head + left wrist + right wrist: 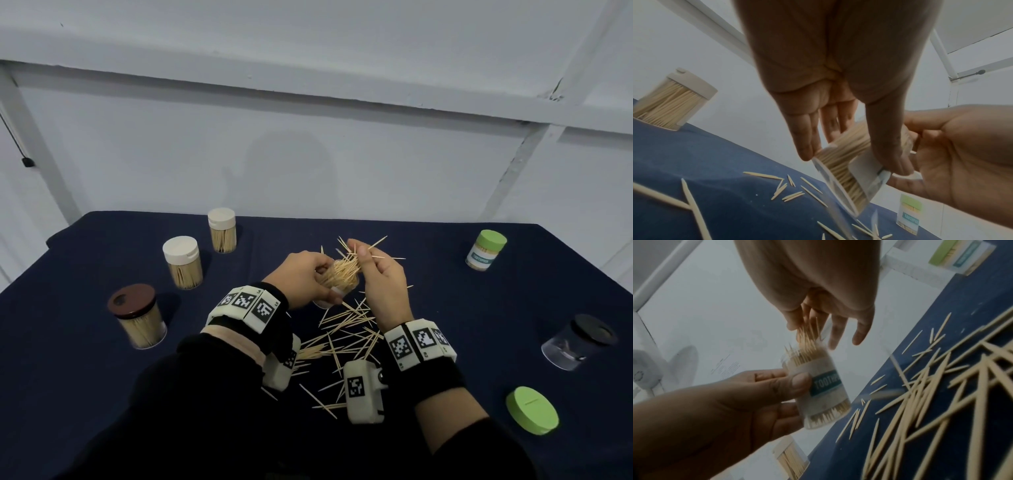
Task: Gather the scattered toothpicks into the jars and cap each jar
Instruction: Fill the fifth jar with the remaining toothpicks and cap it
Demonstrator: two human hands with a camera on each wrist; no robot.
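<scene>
My left hand (313,274) grips a small clear jar (339,279) with a teal "TOOTHPICKS" label, uncapped and tilted, above the middle of the table. In the left wrist view my left hand (853,160) has fingers and thumb round the jar (846,175). My right hand (359,255) pinches a bunch of toothpicks (349,263) at the jar's mouth; their tips fan out past the fingers. The right wrist view shows my right hand (818,327) just above the jar (818,386). Several loose toothpicks (346,332) lie scattered on the dark blue cloth below both hands.
Capped, filled jars stand at the left: two with cream caps (222,229) (181,262) and one with a brown cap (138,315). A green-capped jar (486,253) stands far right. A black-capped clear jar (579,342) and a loose green cap (532,410) lie near right.
</scene>
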